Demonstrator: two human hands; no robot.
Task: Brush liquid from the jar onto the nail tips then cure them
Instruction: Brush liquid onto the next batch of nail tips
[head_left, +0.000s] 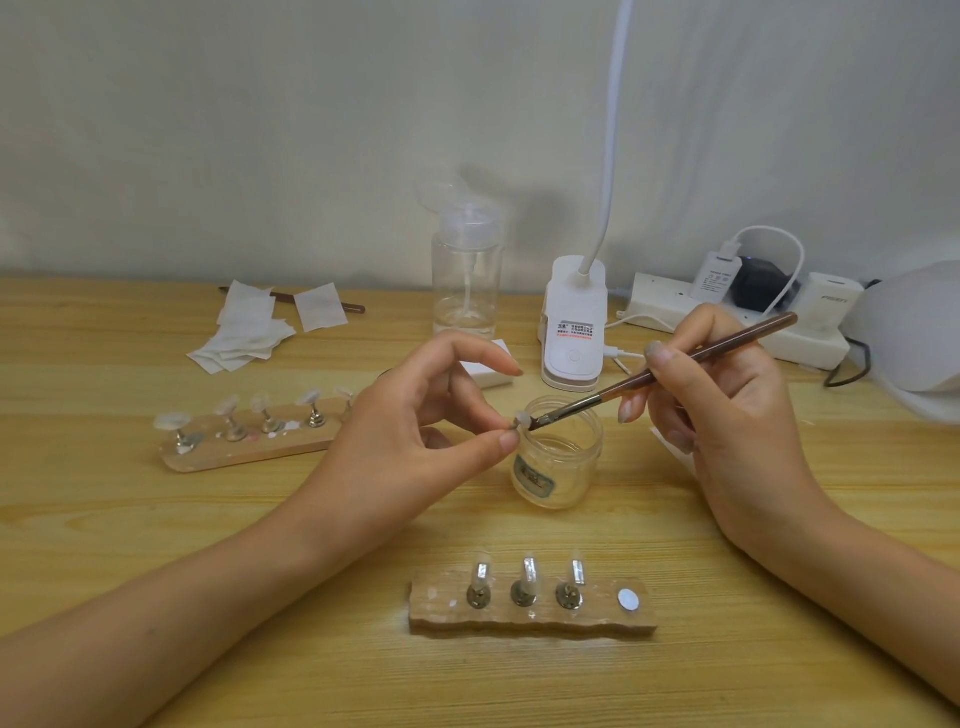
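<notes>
Brushing step in hand; curing not yet begun. Toward the desk's (156, 525) left side, the far wooden holder (249, 444) carried a row of pale tips on metal stands. Left hand (415, 441), near desk centre, pinched a small stand between thumb and a fingertip, forefinger arched clear above, the other fingers loosely apart. The nail tip (521, 419) on that stand was held just over the near rim of the jar (558, 452): small, milky, translucent. Jar open, clear glass, shallow clear liquid inside, label facing front. Bristles of the brush (649, 376) touched the tip's edge. Right hand (727, 415) clamped the brown handle pen-fashion, thumb against fingers. Near the front edge, the near holder (530, 616) bore three stands and one bare magnet (628, 599), likely this stand's seat. Next move, as judged: a light, even stroke, then reseating it there. White curing lamp (914, 332) waited at the right edge.
</notes>
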